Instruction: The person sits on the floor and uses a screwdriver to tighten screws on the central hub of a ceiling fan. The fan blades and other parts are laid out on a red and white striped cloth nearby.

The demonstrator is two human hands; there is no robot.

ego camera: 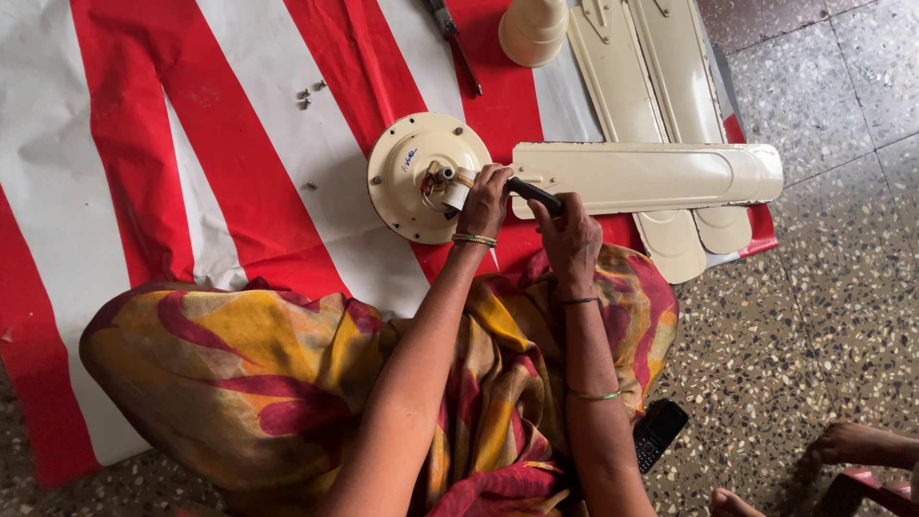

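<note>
Gripping black tool handle (533, 194), right hand (571, 239) closed around it; left hand (484, 201) pressed on round cream fan motor housing (412, 177), grip state unclear. Cream fan blade (651, 174) attached alongside; all laid on red-white striped sheet (191, 115).

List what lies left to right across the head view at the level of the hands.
Loose screws → round cream fan motor → left hand → black tool handle → right hand → cream fan blade, its far end reaching the speckled floor.
</note>
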